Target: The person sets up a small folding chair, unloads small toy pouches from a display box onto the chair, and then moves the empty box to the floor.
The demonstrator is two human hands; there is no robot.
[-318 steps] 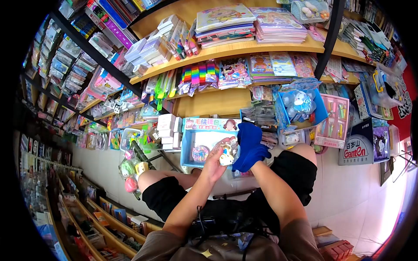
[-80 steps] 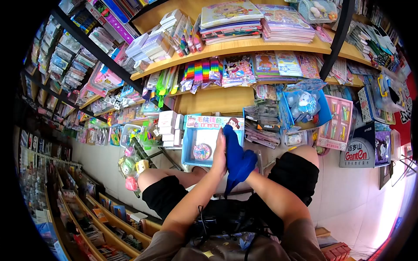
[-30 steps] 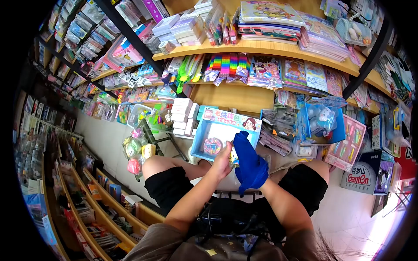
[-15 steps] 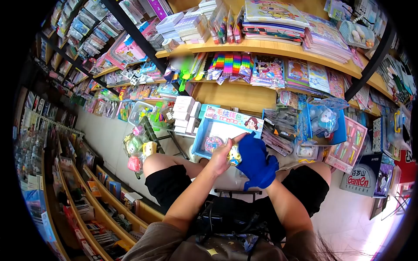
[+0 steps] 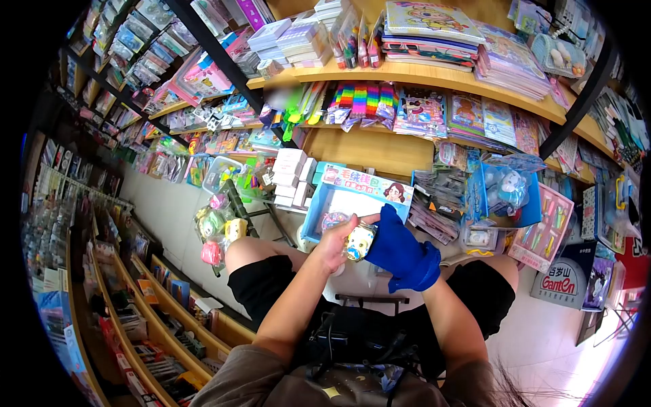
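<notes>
My left hand [image 5: 332, 247], bare, is closed on the left side of a small cream-yellow pouch with a cartoon face [image 5: 359, 242], its thumb and fingers along the edge. My right hand [image 5: 405, 254] wears a blue glove and meets the pouch from the right; its fingertips are partly hidden. Behind both hands stands an open light-blue display box [image 5: 314, 216] with a printed header card. Inside it, next to my left hand, lies a pink and purple round item [image 5: 333, 220].
White small boxes [image 5: 290, 167] are stacked left of the display box. Bagged plush toys [image 5: 215, 227] hang beside my left knee. Packets [image 5: 432, 210] and a blue bin [image 5: 519, 197] are on the right. A wooden shelf [image 5: 407, 73] with stationery runs across the back.
The pouch has moved slightly left and turned so more of its face shows. The gloved right hand has shifted a little and covers less of it.
</notes>
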